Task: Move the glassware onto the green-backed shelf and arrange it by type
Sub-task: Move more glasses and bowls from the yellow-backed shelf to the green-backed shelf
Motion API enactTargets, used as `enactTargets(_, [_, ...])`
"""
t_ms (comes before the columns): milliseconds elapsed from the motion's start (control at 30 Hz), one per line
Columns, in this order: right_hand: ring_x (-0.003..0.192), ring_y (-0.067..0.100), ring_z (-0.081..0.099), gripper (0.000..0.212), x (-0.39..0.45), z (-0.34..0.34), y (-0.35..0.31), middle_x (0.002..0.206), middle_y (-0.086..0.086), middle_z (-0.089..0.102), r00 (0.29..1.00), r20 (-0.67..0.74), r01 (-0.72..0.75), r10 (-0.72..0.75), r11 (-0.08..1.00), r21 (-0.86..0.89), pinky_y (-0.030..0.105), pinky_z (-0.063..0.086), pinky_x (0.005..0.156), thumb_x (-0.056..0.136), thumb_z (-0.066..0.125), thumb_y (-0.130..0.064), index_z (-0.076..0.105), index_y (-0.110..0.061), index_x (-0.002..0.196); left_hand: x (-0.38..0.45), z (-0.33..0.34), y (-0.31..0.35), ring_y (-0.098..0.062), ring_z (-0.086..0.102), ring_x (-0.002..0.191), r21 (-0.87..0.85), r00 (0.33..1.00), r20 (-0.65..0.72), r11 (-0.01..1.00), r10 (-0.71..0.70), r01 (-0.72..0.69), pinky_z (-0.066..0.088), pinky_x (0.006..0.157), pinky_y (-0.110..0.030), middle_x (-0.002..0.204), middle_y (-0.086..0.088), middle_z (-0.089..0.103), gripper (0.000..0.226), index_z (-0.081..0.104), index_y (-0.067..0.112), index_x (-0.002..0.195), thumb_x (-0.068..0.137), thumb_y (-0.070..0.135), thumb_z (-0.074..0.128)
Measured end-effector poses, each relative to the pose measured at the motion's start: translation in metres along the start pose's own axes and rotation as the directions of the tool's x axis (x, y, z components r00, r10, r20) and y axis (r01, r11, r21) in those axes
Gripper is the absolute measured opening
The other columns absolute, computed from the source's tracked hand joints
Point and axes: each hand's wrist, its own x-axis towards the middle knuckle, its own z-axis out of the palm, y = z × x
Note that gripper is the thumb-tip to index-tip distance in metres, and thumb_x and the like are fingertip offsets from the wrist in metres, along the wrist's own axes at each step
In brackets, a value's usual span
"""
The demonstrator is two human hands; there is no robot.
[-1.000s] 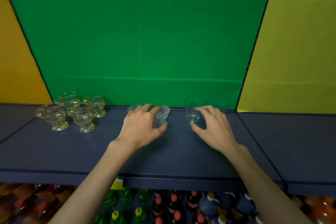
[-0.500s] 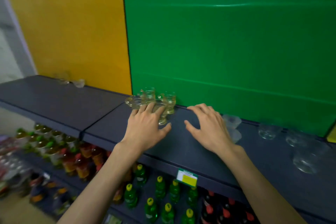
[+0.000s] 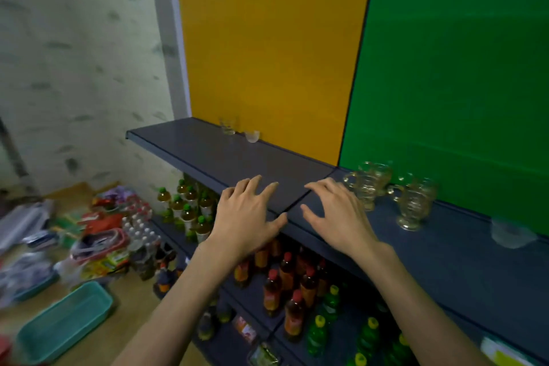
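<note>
Since the earlier frame, the view has swung left: the yellow-backed shelf (image 3: 208, 145) now fills the centre and the green-backed shelf (image 3: 445, 246) lies at the right. Both hands have travelled left with it and now sit over the seam where the two shelves meet.

Left hand (image 3: 246, 217): palm down, fingers spread and slightly bent, over the front edge of the yellow-backed shelf. It holds nothing. Whether the fingertips touch the shelf surface cannot be told.

Right hand (image 3: 335, 214): palm down, fingers spread and loosely arched, over the left end of the green-backed shelf. It holds nothing. Its fingers lie near the amber glass mugs (image 3: 386, 190) but apart from them.

Glassware positions:
- Amber glass mugs: grouped upright at the left end of the green-backed shelf, close to the green panel (image 3: 460, 68).
- Frosted glass (image 3: 509, 233): further right on the same shelf, blurred at the frame edge.
- Small clear tumbler (image 3: 228, 125): on the yellow-backed shelf, at the back, close to the yellow panel (image 3: 267, 53).
- Small clear bowl-shaped glass (image 3: 252, 136): just beside the tumbler, to its right.

Lower shelves carry bottled drinks (image 3: 285, 276) with red, green and yellow caps. A teal plastic tray (image 3: 64, 324) lies on the floor at lower left, near mixed packaged goods (image 3: 101, 235).
</note>
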Motion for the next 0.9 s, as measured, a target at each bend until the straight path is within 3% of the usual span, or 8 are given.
enactTargets(200, [0.124, 0.021, 0.049, 0.044, 0.051, 0.03, -0.056, 0.135, -0.003, 0.054, 0.999, -0.034, -0.008, 0.01, 0.999, 0.045, 0.039, 0.043, 0.099, 0.097, 0.053, -0.044, 0.053, -0.025, 0.136, 0.006, -0.01, -0.094, -0.029, 0.025, 0.15, 0.042, 0.998, 0.005, 0.998, -0.056, 0.056, 0.028, 0.116, -0.046, 0.166, -0.008, 0.025, 0.076, 0.023, 0.034, 0.159, 0.094, 0.072, 0.034])
enactTargets(500, [0.122, 0.021, 0.05, 0.043, 0.141, 0.095, -0.105, 0.133, -0.001, 0.055, 0.999, -0.03, 0.024, -0.023, 0.998, 0.056, 0.038, 0.045, 0.094, 0.096, 0.053, -0.044, 0.054, -0.024, 0.134, 0.045, 0.01, -0.184, -0.03, 0.03, 0.149, 0.016, 0.995, 0.033, 0.995, -0.097, 0.097, 0.032, 0.113, -0.046, 0.166, -0.007, 0.026, 0.076, 0.024, 0.036, 0.158, 0.093, 0.073, 0.035])
enactTargets(700, [0.12, 0.023, 0.051, 0.044, 0.212, 0.144, -0.111, 0.132, 0.001, 0.056, 0.999, -0.039, 0.015, -0.015, 1.0, 0.005, 0.04, 0.045, 0.093, 0.096, 0.053, -0.044, 0.054, -0.022, 0.134, 0.108, 0.033, -0.241, -0.031, 0.031, 0.148, 0.029, 0.994, 0.031, 0.994, -0.103, 0.102, 0.031, 0.114, -0.047, 0.164, -0.008, 0.028, 0.074, 0.026, 0.034, 0.158, 0.094, 0.069, 0.039])
enactTargets(900, [0.119, 0.023, 0.052, 0.047, 0.299, 0.187, -0.098, 0.132, 0.0, 0.055, 0.999, -0.019, -0.043, 0.042, 0.998, -0.035, 0.04, 0.045, 0.094, 0.096, 0.052, -0.045, 0.052, -0.022, 0.136, 0.206, 0.066, -0.298, -0.032, 0.03, 0.148, 0.041, 0.991, 0.111, 0.996, -0.078, 0.074, 0.031, 0.114, -0.048, 0.164, -0.008, 0.028, 0.074, 0.025, 0.033, 0.158, 0.095, 0.067, 0.039])
